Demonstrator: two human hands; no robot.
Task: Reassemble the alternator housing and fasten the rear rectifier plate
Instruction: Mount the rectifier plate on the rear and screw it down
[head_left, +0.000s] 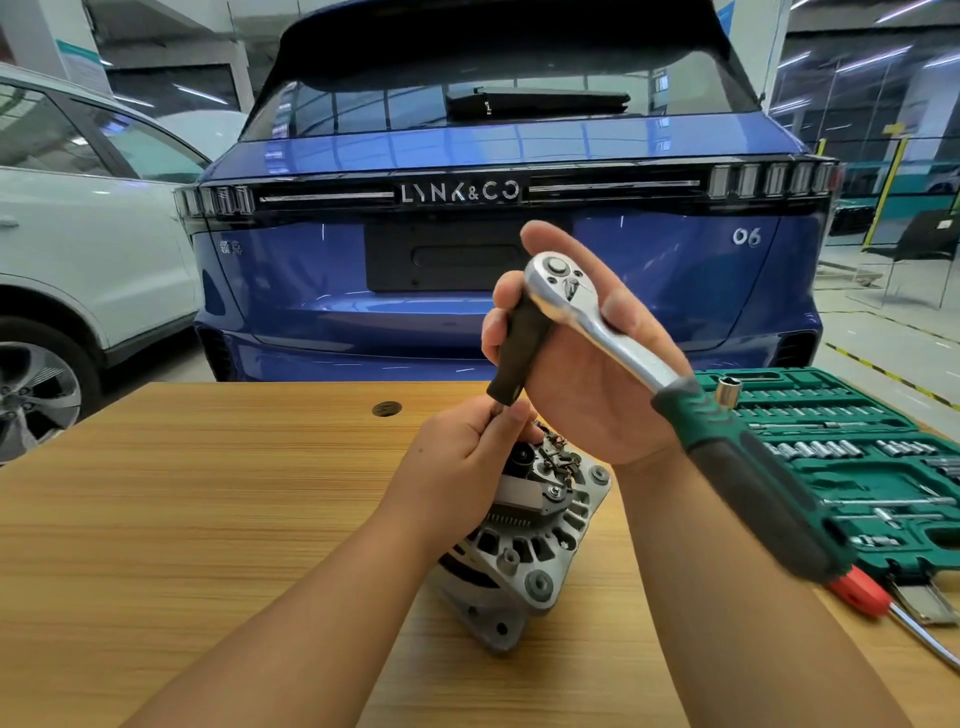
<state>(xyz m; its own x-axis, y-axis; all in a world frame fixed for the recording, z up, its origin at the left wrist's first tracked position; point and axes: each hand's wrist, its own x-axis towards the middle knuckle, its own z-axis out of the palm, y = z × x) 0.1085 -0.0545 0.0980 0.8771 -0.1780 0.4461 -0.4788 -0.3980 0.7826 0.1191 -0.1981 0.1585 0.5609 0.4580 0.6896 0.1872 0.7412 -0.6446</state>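
A grey cast alternator (524, 545) stands on the wooden table (182, 493), its rear rectifier plate (550, 467) facing up toward me. My left hand (467, 457) pinches the lower tip of a black extension bar (519, 348) just above the plate. My right hand (587, 358) grips the head of a chrome ratchet (597, 312) and the top of that bar. The ratchet's green and black handle (753, 478) slants down to the right over my wrist. Whatever sits under the bar's tip is hidden by my left fingers.
An open green socket set case (857, 467) lies at the table's right edge, one socket (727, 392) standing upright in it. A red-handled screwdriver (862, 597) lies in front of the case. A blue car (493, 208) stands just behind the table, a white car (78, 234) at left.
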